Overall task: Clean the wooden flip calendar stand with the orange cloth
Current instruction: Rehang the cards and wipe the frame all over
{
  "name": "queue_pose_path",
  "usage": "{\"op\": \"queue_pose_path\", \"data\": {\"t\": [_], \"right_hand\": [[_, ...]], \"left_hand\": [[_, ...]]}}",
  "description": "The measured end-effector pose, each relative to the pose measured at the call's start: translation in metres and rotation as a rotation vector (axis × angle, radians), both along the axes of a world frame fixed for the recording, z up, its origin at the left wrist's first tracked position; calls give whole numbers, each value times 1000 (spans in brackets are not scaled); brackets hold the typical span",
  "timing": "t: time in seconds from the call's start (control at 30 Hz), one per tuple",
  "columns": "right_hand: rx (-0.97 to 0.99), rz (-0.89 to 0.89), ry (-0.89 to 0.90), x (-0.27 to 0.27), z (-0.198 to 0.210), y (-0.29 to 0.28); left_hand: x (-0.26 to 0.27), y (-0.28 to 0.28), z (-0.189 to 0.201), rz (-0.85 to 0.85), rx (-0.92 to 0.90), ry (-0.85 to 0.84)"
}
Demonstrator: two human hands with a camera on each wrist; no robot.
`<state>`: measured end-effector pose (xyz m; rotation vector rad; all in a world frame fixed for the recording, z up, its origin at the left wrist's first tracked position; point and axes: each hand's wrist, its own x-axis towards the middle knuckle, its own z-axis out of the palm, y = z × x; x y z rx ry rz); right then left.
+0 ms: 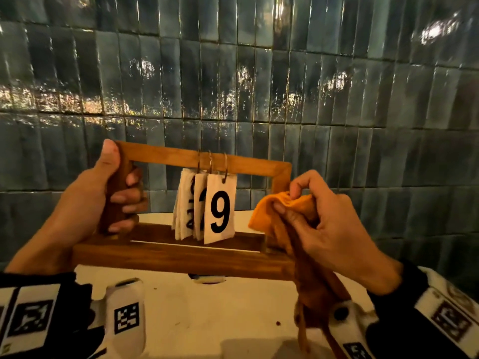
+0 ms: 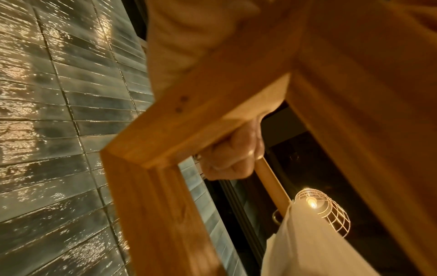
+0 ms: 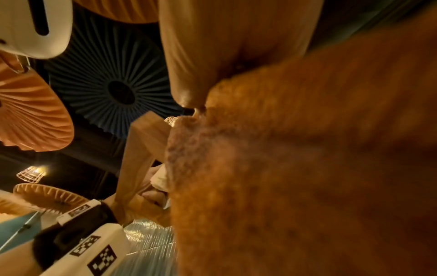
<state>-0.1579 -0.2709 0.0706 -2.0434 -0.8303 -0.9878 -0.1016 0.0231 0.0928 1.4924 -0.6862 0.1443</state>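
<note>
The wooden flip calendar stand (image 1: 181,257) is held above a white table, its frame tilted a little. White cards (image 1: 219,211) hang from rings on its top bar; the front one reads 9. My left hand (image 1: 103,193) grips the stand's left post, thumb up at the top corner; the left wrist view shows the frame (image 2: 153,196) and curled fingers (image 2: 231,158) close up. My right hand (image 1: 324,224) pinches the orange cloth (image 1: 274,203) bunched against the stand's right post, with the cloth's tail hanging down. The cloth (image 3: 295,168) fills the right wrist view.
A dark blue-green tiled wall (image 1: 233,86) stands right behind the stand. The white table (image 1: 207,320) lies below my hands, with small dark specks on it. A round cut-out (image 1: 207,279) shows in the table under the stand's base.
</note>
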Motion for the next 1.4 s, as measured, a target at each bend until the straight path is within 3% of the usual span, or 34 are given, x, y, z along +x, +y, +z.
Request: {"op": "queue_pose_path", "data": {"t": [0.2,0.47,0.63,0.83,0.9,1.0,1.17,1.3,1.4], "right_hand": [[-131,48,218,-1,4,-3],[38,-110,64,2,5,1],[-218,-57,181,3,18,-5],[-17,-262,-273,24,26,-23],[-7,-228,-251,28,34,-23],[-168,-175,-225,27,46,-18],[-356,-260,-255,26,46,16],[-311,-163,-150,26,47,32],[-308,-210,-27,30,52,3]], "left_hand": [[2,-2,-3,34,-125,103],[1,-3,0,-28,-152,138],[-4,-4,1,69,-189,155],[-19,-25,1,98,-134,134],[-21,-34,0,156,-105,93],[-23,-39,0,204,-80,48],[-28,-54,-3,222,25,8],[-32,-58,-4,262,137,-50],[-34,-44,1,284,84,-32]]}}
